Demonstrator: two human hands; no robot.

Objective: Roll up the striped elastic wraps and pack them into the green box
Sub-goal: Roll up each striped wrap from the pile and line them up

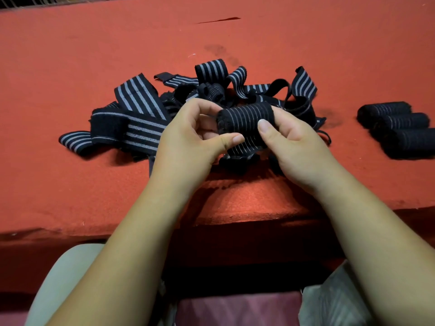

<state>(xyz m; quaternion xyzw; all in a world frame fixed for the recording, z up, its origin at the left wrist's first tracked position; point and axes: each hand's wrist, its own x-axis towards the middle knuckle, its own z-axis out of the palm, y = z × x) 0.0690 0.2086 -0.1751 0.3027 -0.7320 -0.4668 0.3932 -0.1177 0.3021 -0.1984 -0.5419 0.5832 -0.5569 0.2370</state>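
Both hands hold one rolled black wrap with thin grey stripes (244,118) just above the table's near part. My left hand (193,135) grips its left end, thumb pressed on the loose tail below. My right hand (289,137) curls round its right end, thumb on top. Behind the roll lies a tangled pile of unrolled black and grey striped wraps (146,107). Three finished rolls (397,128) lie side by side at the right edge. No green box is in view.
The table is covered in red felt (94,43), with a dark slit (219,20) far back. Its front edge (235,227) runs just below my forearms. My knees (70,267) show under the table.
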